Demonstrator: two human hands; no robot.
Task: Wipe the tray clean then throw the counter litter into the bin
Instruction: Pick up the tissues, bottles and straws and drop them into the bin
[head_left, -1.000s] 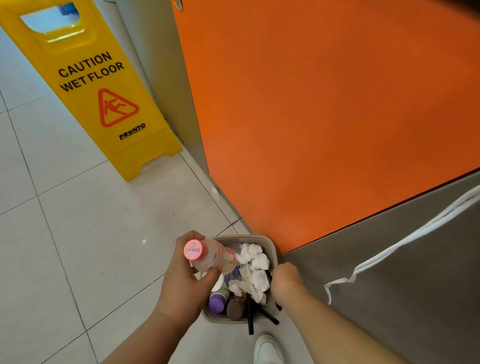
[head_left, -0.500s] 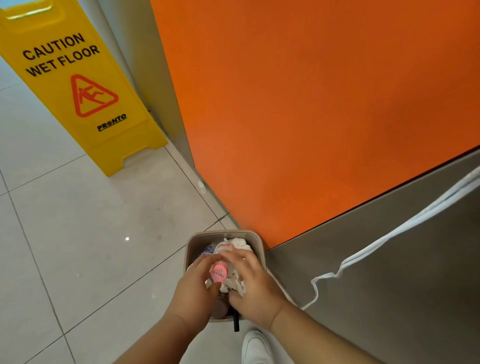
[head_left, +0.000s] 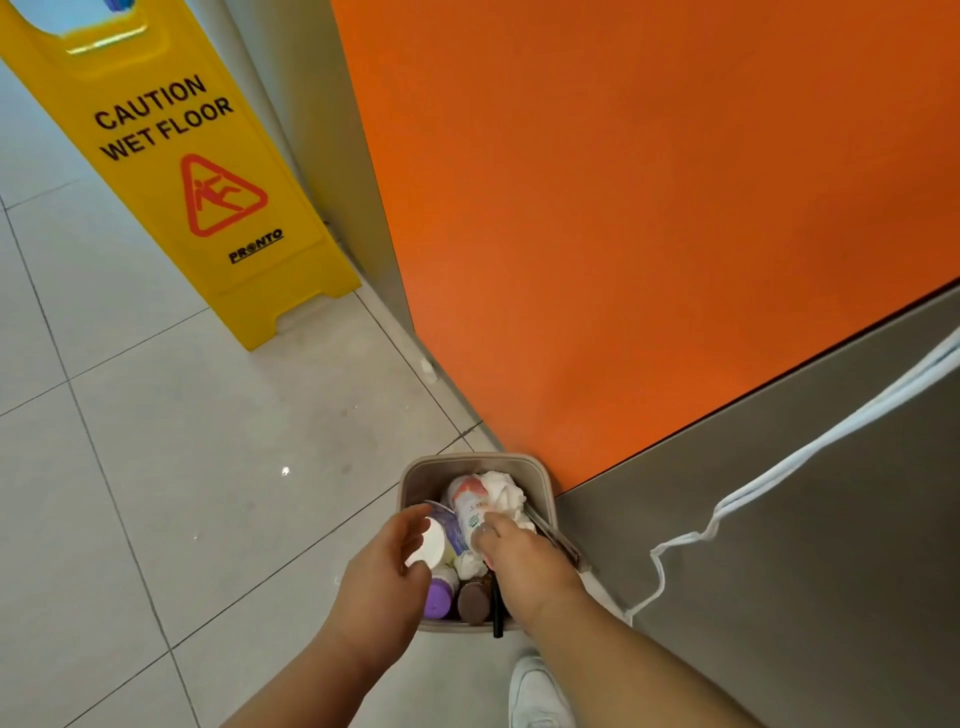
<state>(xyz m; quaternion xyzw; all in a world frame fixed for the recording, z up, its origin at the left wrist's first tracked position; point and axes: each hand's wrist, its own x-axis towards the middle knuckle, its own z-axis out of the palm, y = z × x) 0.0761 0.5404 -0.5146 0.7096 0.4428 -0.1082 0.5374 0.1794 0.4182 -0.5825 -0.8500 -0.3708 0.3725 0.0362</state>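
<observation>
A small beige bin (head_left: 415, 483) stands on the tiled floor against the orange panel. A pink-capped bottle (head_left: 467, 506) lies on top of the litter inside it, beside crumpled white tissues (head_left: 506, 493). Lower in the bin are a white lid (head_left: 432, 543), a purple-capped bottle (head_left: 439, 597), a brown-capped bottle (head_left: 472, 603) and black straws (head_left: 497, 616). My left hand (head_left: 382, 569) hovers over the bin's left side with loosely curved fingers that hold nothing. My right hand (head_left: 524, 564) reaches into the bin, its fingertips pressing on the pink-capped bottle.
A yellow wet-floor sign (head_left: 208, 182) stands on the floor at the upper left. The orange panel (head_left: 623, 208) and a grey steel surface (head_left: 805, 545) fill the right side. A white cord (head_left: 769, 478) hangs across the steel. A white shoe (head_left: 535, 691) is below the bin.
My left hand carried the pink-capped bottle down into the bin and let it go. My right hand moved from the bin's right rim onto the bottle.
</observation>
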